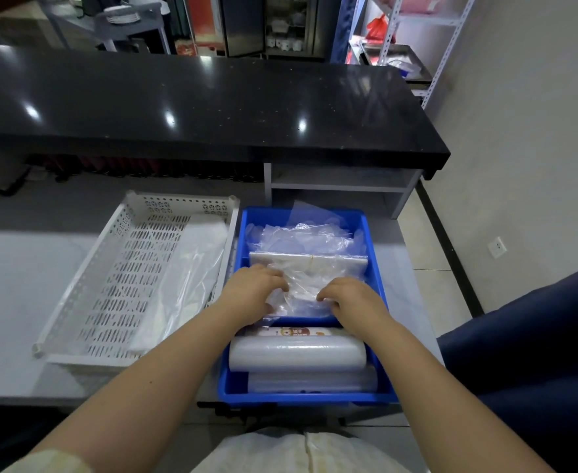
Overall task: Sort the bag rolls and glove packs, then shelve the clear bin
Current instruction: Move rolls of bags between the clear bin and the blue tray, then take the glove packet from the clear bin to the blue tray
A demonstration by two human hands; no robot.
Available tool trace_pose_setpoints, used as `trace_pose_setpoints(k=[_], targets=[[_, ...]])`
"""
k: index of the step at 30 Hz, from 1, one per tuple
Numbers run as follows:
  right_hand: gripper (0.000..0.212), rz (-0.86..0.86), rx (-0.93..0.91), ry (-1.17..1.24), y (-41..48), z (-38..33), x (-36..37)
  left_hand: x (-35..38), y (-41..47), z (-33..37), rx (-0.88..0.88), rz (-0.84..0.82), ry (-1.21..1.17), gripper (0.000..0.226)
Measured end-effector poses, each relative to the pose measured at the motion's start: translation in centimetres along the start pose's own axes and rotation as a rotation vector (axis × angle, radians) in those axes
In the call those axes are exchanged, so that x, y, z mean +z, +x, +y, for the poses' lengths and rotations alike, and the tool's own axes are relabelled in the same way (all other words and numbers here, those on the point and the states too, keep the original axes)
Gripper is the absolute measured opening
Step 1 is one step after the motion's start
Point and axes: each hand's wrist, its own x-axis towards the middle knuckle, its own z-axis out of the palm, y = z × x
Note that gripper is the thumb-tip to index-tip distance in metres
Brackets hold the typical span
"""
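A blue bin point(243, 240) with a middle divider sits on the grey counter in front of me. Its far compartment holds clear glove packs point(306, 238). My left hand point(251, 291) and my right hand point(352, 298) both press on the nearest clear glove pack point(302, 288), fingers curled onto its plastic. The near compartment holds a white bag roll point(297, 355) and a labelled roll point(301, 332) just behind it, with another roll underneath. A white perforated basket point(117, 268) stands to the left, with a clear plastic bag point(192, 268) lying along its right side.
A glossy black raised counter point(195, 107) runs across behind the bin, with an open cubby point(342, 186) beneath its right end. A white metal shelf rack point(417, 35) stands at the far right. A dark blue chair back point(536, 353) is close on my right.
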Motion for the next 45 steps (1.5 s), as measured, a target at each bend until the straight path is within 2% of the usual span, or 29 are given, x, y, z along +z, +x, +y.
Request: trace_pose_setpoints(k=[6,9,14,23,30,32,38,45], targets=[[0.025,-0.137,0.042,0.108,-1.0,0.9,-0.8,0.3,-0.8,-0.1,0.012,0.041,0.066,0.044],[0.034,-0.1,0.056,0.19,-1.9,0.7,-2.3,0.1,-2.0,0.0,-0.039,0.096,0.012,0.04],[0.033,0.082,-0.155,0.215,-2.5,-2.0,-4.2,-0.7,-4.0,1.0,-0.153,0.218,-0.038,0.037],[0.031,0.096,-0.474,0.111,0.5,-11.9,-2.4,-2.6,-11.3,-1.0,-0.485,0.432,-0.108,0.034],[0.033,0.024,-0.779,-0.004,1.3,-27.6,0.7,-2.9,-26.4,-7.7,-0.896,0.598,-0.145,0.035],[0.032,0.025,-0.853,-0.006,1.3,-31.8,1.6,-3.0,-30.4,-9.4,-0.957,0.622,-0.132,0.032],[0.027,-0.033,-1.123,-0.028,-1.2,-51.3,8.1,-2.7,-49.3,-18.4,-1.254,0.701,-0.055,0.033],[0.035,-0.114,-1.328,-0.105,-3.0,-68.1,17.0,0.7,-63.7,-26.1,-1.475,0.653,-0.081,0.037]])
